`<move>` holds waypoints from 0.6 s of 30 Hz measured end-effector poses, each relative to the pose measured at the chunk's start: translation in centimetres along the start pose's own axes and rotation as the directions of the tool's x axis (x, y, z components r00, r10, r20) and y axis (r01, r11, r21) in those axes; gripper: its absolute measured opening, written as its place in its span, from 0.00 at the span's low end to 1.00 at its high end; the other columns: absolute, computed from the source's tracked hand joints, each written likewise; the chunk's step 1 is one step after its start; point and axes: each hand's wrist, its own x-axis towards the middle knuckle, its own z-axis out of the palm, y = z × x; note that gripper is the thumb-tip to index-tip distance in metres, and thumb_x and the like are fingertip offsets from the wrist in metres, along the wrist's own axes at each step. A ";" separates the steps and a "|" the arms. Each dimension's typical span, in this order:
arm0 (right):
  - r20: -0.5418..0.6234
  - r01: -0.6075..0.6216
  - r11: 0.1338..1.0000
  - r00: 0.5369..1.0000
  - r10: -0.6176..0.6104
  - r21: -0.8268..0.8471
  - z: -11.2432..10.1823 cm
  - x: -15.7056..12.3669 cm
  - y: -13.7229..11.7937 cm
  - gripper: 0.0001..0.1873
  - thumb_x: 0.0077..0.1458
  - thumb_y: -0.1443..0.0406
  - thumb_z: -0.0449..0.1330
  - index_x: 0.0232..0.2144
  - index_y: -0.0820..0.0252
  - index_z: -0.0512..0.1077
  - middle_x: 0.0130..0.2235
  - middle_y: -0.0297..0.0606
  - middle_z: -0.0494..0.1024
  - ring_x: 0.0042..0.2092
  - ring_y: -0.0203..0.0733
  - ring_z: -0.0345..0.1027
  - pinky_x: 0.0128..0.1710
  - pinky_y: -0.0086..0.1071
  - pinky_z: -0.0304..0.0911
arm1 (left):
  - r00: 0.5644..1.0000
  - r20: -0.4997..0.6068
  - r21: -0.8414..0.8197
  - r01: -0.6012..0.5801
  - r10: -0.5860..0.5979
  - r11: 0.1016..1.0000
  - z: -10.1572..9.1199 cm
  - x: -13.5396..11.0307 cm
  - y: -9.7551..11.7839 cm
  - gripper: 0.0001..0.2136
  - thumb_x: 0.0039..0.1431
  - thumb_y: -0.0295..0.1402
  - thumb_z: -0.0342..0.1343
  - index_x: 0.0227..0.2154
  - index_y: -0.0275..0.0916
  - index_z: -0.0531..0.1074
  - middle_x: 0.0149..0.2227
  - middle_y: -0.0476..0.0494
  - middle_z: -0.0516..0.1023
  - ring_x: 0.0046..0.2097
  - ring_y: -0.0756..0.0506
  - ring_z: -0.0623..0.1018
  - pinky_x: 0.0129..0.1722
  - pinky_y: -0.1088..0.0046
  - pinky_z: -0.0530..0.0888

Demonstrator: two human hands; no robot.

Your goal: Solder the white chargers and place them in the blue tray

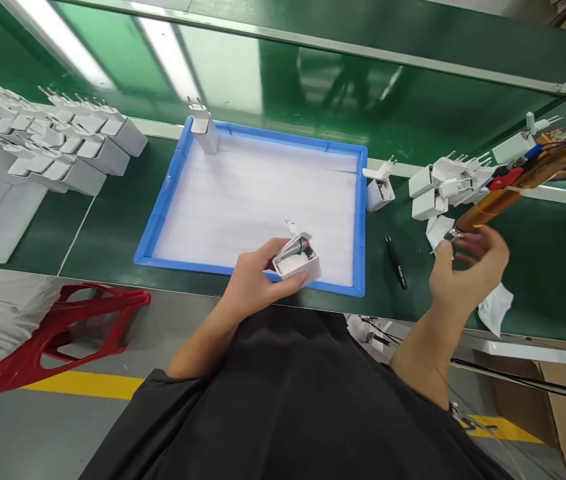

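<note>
My left hand (255, 277) grips a white plug adapter shell (297, 259) over the near edge of the blue tray (363, 220); the shell's open side faces up and dark parts show inside. My right hand (465, 270) is raised to the right of the tray, fingers curled at the tip of a long brass-coloured tool (493, 203) that slants in from the upper right. The fingers are slightly blurred. One finished white adapter (205, 130) stands in the tray's far left corner.
Rows of white adapters (47, 143) lie at the left on the green bench. A loose heap of adapters (450, 183) and one open shell (379, 190) sit right of the tray. Black tweezers (397, 262) and white wipes (495, 308) lie near my right hand. A red stool (57, 333) stands lower left.
</note>
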 end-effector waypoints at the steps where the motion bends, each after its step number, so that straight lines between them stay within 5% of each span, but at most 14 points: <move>1: 0.061 -0.009 0.997 0.998 0.014 -0.082 -0.2 -1.3 0.6 0.27 0.50 0.59 0.65 0.52 0.62 0.72 0.46 0.53 0.74 0.40 0.49 0.72 0.39 0.42 0.66 | 0.999 -0.020 0.050 -0.028 0.029 0.998 0.2 0.1 0.1 0.17 0.52 0.36 0.62 0.44 0.39 0.74 0.30 0.51 0.77 0.28 0.53 0.72 0.30 0.80 0.70; 5: 0.382 0.039 0.935 0.918 0.106 -0.353 -0.3 -5.1 2.0 0.21 0.56 0.52 0.58 0.42 0.64 0.74 0.41 0.48 0.73 0.37 0.44 0.65 0.43 0.42 0.64 | 0.990 -0.055 0.161 -0.119 0.129 0.980 1.2 0.7 0.1 0.18 0.52 0.36 0.63 0.46 0.40 0.73 0.32 0.50 0.80 0.30 0.53 0.74 0.33 0.80 0.72; 9: 0.407 0.046 0.954 0.910 0.082 -0.295 -0.6 -5.7 1.2 0.17 0.60 0.54 0.54 0.35 0.61 0.73 0.35 0.43 0.73 0.35 0.42 0.64 0.42 0.39 0.63 | 0.975 -0.080 0.229 -0.186 0.209 0.955 2.3 1.2 0.0 0.18 0.54 0.36 0.63 0.47 0.40 0.72 0.34 0.49 0.81 0.32 0.52 0.77 0.35 0.80 0.74; 12: 0.352 -0.157 0.988 0.924 0.149 -0.008 -1.5 -5.7 -1.1 0.13 0.56 0.55 0.61 0.37 0.58 0.71 0.30 0.36 0.73 0.30 0.39 0.67 0.33 0.34 0.64 | 0.965 -0.083 0.278 -0.216 0.247 0.936 3.3 1.4 0.1 0.17 0.55 0.37 0.61 0.47 0.40 0.71 0.38 0.48 0.82 0.35 0.50 0.79 0.38 0.78 0.75; 14: 0.319 -0.251 0.921 0.936 0.151 0.299 -1.9 -6.1 -3.3 0.15 0.53 0.59 0.66 0.41 0.56 0.69 0.29 0.33 0.75 0.28 0.38 0.71 0.27 0.31 0.65 | 0.956 -0.072 0.297 -0.250 0.283 0.922 4.0 1.5 0.1 0.17 0.55 0.37 0.61 0.48 0.40 0.71 0.38 0.47 0.82 0.35 0.50 0.80 0.37 0.78 0.75; 16: 0.266 -0.198 0.828 0.962 0.061 0.524 -1.9 -6.7 -5.4 0.18 0.52 0.61 0.67 0.44 0.53 0.68 0.29 0.32 0.76 0.28 0.39 0.73 0.24 0.31 0.67 | 0.943 -0.065 0.319 -0.291 0.327 0.902 4.7 1.6 0.3 0.17 0.55 0.37 0.62 0.48 0.40 0.70 0.37 0.47 0.82 0.34 0.50 0.80 0.36 0.78 0.74; 18: 0.244 -0.084 0.830 0.968 -0.065 0.551 -1.8 -7.1 -7.0 0.12 0.56 0.60 0.63 0.43 0.52 0.70 0.31 0.34 0.77 0.30 0.40 0.74 0.26 0.33 0.69 | 0.925 -0.062 0.348 -0.333 0.376 0.876 5.4 1.6 0.4 0.17 0.56 0.36 0.62 0.48 0.39 0.70 0.36 0.47 0.82 0.34 0.49 0.80 0.35 0.78 0.74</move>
